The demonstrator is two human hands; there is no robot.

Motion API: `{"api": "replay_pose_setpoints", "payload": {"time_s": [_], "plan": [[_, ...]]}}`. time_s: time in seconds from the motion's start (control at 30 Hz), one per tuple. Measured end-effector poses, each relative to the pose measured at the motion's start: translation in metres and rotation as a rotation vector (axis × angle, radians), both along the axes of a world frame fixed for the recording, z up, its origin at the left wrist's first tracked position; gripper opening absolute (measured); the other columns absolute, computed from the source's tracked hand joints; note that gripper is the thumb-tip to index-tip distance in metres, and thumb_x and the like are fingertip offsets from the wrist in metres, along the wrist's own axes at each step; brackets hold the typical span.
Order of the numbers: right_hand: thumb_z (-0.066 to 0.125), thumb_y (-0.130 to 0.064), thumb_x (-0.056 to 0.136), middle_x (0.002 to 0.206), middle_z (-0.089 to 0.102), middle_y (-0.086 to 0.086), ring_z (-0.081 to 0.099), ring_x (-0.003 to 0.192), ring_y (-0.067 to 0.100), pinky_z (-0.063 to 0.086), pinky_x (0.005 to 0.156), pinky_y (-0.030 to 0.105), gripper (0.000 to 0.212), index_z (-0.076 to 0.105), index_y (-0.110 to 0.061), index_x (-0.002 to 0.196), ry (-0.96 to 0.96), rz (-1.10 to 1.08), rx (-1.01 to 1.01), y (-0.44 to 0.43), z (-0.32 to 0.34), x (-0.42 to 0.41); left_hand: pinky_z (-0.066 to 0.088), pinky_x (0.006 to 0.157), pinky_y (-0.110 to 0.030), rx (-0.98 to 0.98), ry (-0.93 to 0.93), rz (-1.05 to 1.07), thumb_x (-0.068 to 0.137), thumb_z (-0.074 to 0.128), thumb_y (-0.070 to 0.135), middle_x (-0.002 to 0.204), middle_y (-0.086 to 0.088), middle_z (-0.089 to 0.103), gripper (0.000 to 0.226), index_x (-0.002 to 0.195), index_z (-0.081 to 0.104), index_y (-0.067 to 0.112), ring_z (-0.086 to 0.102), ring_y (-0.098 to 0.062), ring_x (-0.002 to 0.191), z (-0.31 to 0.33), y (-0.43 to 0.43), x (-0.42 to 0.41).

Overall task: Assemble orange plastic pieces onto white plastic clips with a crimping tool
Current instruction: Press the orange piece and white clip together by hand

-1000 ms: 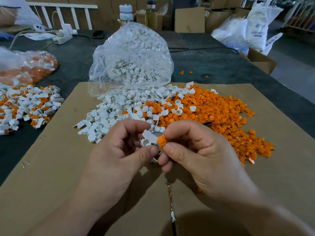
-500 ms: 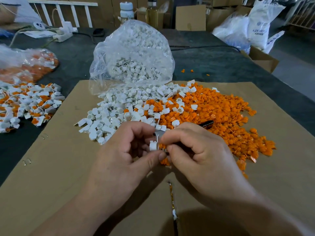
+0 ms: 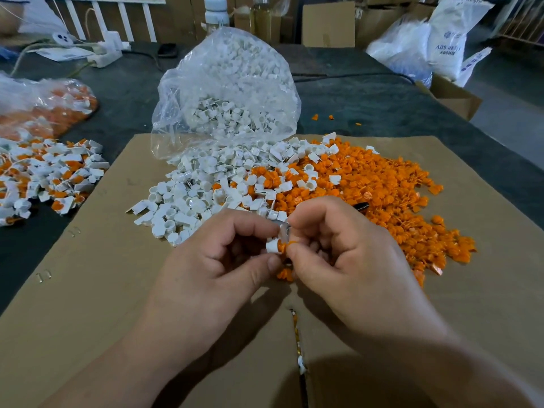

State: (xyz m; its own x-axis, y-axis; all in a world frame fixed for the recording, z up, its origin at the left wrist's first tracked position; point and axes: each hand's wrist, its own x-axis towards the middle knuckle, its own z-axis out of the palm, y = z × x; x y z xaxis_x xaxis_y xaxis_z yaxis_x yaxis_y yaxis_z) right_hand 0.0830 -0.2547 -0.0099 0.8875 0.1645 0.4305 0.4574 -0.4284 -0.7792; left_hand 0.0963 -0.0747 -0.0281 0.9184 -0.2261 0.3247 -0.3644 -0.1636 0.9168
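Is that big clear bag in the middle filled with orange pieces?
No, the bag holds white clips; the orange pieces lie loose on the cardboard.

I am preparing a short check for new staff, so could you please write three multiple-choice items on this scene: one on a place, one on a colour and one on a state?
1. Where does the clear bag of clips lie?
A in a box; B at the far edge of the cardboard sheet; C on the floor.
2. What colour is the loose pile right of the loose white clips?
A blue; B orange; C green.
3. What is the left hand doing?
A lying flat; B pointing; C pinching a white clip.

1 B: the bag's mouth rests on the sheet's far edge.
2 B: the pile is plainly orange.
3 C: thumb and fingers hold the clip at the orange piece pinched by the right hand.
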Motion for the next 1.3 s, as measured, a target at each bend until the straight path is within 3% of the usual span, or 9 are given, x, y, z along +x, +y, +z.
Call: {"api": "replay_pose_setpoints", "payload": {"time_s": [0.17, 0.37, 0.5, 0.6, 0.7, 0.83, 0.97, 1.13, 1.3], "plan": [[0.066, -0.018, 0.087, 0.086, 0.063, -0.003, 0.063, 0.066, 0.017, 0.054, 0.053, 0.035, 0.025, 0.057, -0.037, 0.101, 0.052, 0.011, 0.077, 0.001, -0.002, 0.0, 0.049, 0.057, -0.011, -0.014, 0.032, 0.003, 0.066, 0.078, 0.045, 0.079, 0.01, 0.07, 0.028, 0.093, 0.071, 0.045, 0.064, -0.001, 0.067, -0.001, 0.001, 0.001], [0.065, -0.023, 0.089, 0.088, 0.061, -0.007, 0.061, 0.07, 0.014, 0.05, 0.053, 0.025, 0.02, 0.055, -0.037, 0.099, -0.049, -0.046, -0.042, 0.002, 0.001, -0.002, 0.056, 0.061, -0.024, 0.016, 0.09, 0.041, 0.067, 0.079, 0.033, 0.081, 0.002, 0.071, 0.029, 0.092, 0.07, 0.043, 0.067, -0.013, 0.069, -0.003, -0.002, -0.001], [0.061, -0.028, 0.092, 0.09, 0.058, -0.015, 0.059, 0.076, 0.001, 0.047, 0.059, 0.015, 0.016, 0.05, -0.037, 0.099, -0.141, -0.071, -0.23, 0.004, 0.005, -0.003, 0.06, 0.075, -0.029, -0.241, 0.249, -0.07, 0.068, 0.083, 0.024, 0.096, -0.009, 0.072, 0.043, 0.108, 0.073, 0.034, 0.067, -0.024, 0.082, 0.0, 0.001, 0.001], [0.054, -0.025, 0.093, 0.09, 0.054, -0.017, 0.053, 0.081, 0.0, 0.045, 0.066, 0.017, 0.011, 0.05, -0.032, 0.1, -0.246, -0.042, -0.417, 0.005, 0.008, -0.004, 0.052, 0.084, -0.05, -0.363, 0.449, -0.19, 0.08, 0.078, 0.029, 0.099, -0.033, 0.064, 0.04, 0.117, 0.073, 0.015, 0.061, -0.035, 0.086, -0.002, 0.002, 0.003], [0.054, -0.021, 0.092, 0.093, 0.057, -0.015, 0.054, 0.085, 0.002, 0.047, 0.067, 0.02, 0.015, 0.049, -0.028, 0.104, -0.303, -0.017, -0.471, 0.006, 0.008, -0.005, 0.053, 0.085, -0.049, -0.39, 0.521, -0.246, 0.081, 0.079, 0.026, 0.089, -0.023, 0.068, 0.032, 0.109, 0.076, 0.011, 0.064, -0.029, 0.079, -0.004, 0.003, 0.004], [0.056, -0.024, 0.092, 0.091, 0.052, -0.024, 0.053, 0.084, -0.011, 0.04, 0.068, 0.003, 0.016, 0.049, -0.033, 0.103, -0.245, -0.077, -0.335, 0.007, 0.008, -0.006, 0.053, 0.094, -0.061, -0.411, 0.489, -0.196, 0.074, 0.085, 0.026, 0.09, -0.02, 0.073, 0.038, 0.109, 0.076, 0.014, 0.071, -0.03, 0.08, -0.001, 0.004, 0.002], [0.061, -0.026, 0.089, 0.085, 0.054, -0.017, 0.056, 0.081, 0.0, 0.045, 0.061, 0.011, 0.015, 0.051, -0.035, 0.096, -0.205, -0.152, -0.286, 0.009, 0.005, -0.008, 0.06, 0.086, -0.05, -0.171, 0.293, -0.041, 0.073, 0.079, 0.027, 0.095, -0.012, 0.076, 0.037, 0.11, 0.075, 0.031, 0.074, -0.03, 0.092, 0.0, 0.001, -0.002], [0.056, -0.024, 0.092, 0.089, 0.054, -0.019, 0.052, 0.08, -0.001, 0.045, 0.065, 0.013, 0.014, 0.052, -0.028, 0.105, -0.275, -0.117, -0.426, 0.009, 0.006, -0.007, 0.053, 0.076, -0.009, 0.045, 0.088, 0.069, 0.079, 0.074, 0.035, 0.103, 0.025, 0.073, 0.031, 0.109, 0.071, 0.042, 0.068, 0.006, 0.095, -0.002, -0.001, -0.003], [0.063, -0.01, 0.089, 0.097, 0.063, -0.005, 0.059, 0.09, 0.011, 0.051, 0.072, 0.028, 0.02, 0.06, -0.017, 0.108, -0.381, -0.083, -0.482, 0.008, 0.003, -0.006, 0.054, 0.095, -0.056, -0.288, 0.376, -0.092, 0.079, 0.074, 0.017, 0.111, -0.011, 0.074, 0.034, 0.113, 0.074, 0.023, 0.068, -0.037, 0.109, -0.004, -0.001, -0.002]]}}
